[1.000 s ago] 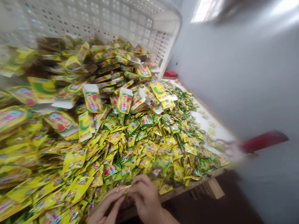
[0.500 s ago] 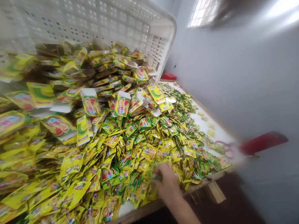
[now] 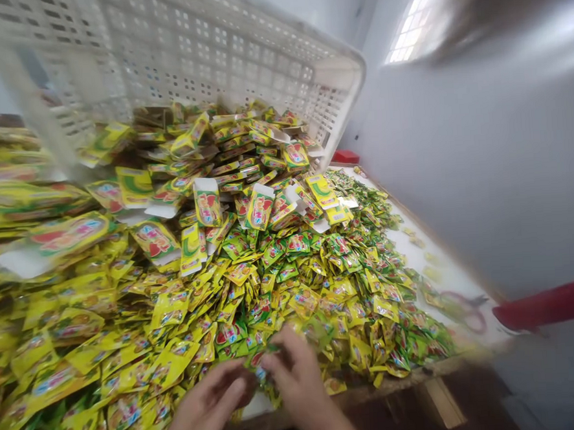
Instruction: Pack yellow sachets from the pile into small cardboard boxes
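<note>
At the near edge, the left hand (image 3: 206, 408) and right hand (image 3: 300, 379) meet over the front of the pile. A small green sachet (image 3: 262, 366) sits between their fingertips; the right grip seems closed on it, though blur makes this hard to confirm. The left fingers curl toward it, and I cannot tell whether that grip is closed or merely touching. The sachet is just above the bare front strip of the table (image 3: 260, 405), a white top with a raw wooden edge.

Around the hands lies a heap of sachets (image 3: 320, 284), small, flat, glossy and crinkled, yellow and green with red print, far too many to count. To the left spread larger yellow packs (image 3: 161, 310), smooth and shiny. Behind them lie flattened cartons (image 3: 207, 200) of stiff card, with white flaps showing, piled loosely and blocking the table beneath.

To the right, on open tabletop, rest one pair of scissors (image 3: 460, 308) with reddish handles, blurred. A red bar (image 3: 550, 304) juts in from the right edge. Farther back sits one small red object (image 3: 345, 156).

Behind everything leans one white plastic crate (image 3: 218, 44), perforated with square holes, tilted over the cartons. A grey wall (image 3: 483, 164) rises at right.
</note>
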Action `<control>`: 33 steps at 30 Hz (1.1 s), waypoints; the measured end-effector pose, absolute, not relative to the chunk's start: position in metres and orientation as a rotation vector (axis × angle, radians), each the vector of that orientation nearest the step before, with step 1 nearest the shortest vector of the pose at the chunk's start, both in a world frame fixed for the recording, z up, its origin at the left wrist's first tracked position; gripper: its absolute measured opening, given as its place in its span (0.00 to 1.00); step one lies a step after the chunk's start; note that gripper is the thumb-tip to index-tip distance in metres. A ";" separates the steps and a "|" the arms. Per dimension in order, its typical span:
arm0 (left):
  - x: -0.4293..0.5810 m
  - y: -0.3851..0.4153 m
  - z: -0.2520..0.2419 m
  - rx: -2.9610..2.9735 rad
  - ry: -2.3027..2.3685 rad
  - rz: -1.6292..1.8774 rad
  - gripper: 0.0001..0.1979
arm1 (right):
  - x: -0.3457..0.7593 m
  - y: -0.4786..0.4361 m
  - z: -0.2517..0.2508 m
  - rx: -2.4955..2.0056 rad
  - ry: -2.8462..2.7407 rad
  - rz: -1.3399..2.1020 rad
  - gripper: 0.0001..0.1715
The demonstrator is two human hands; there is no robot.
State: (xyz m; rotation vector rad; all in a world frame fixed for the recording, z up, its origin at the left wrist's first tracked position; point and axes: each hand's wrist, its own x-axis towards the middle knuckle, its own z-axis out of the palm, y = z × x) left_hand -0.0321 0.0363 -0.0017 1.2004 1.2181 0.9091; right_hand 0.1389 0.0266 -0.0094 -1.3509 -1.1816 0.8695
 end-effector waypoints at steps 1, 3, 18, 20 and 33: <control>-0.022 0.042 -0.002 1.186 1.161 0.848 0.16 | 0.133 0.020 -0.013 -1.336 -1.172 0.835 0.02; -0.003 0.053 -0.006 1.231 1.081 0.754 0.14 | 0.133 0.010 -0.019 -1.313 -1.075 0.844 0.01; 0.030 0.061 -0.026 1.375 0.967 0.622 0.07 | 0.176 0.010 -0.029 -1.498 -1.178 0.827 0.09; 0.036 0.060 -0.028 1.481 0.999 0.632 0.06 | 0.182 0.012 -0.026 -1.523 -1.173 0.807 0.12; 0.067 0.070 -0.015 1.100 1.046 0.793 0.11 | 0.203 0.037 -0.025 -1.198 -0.513 1.278 0.14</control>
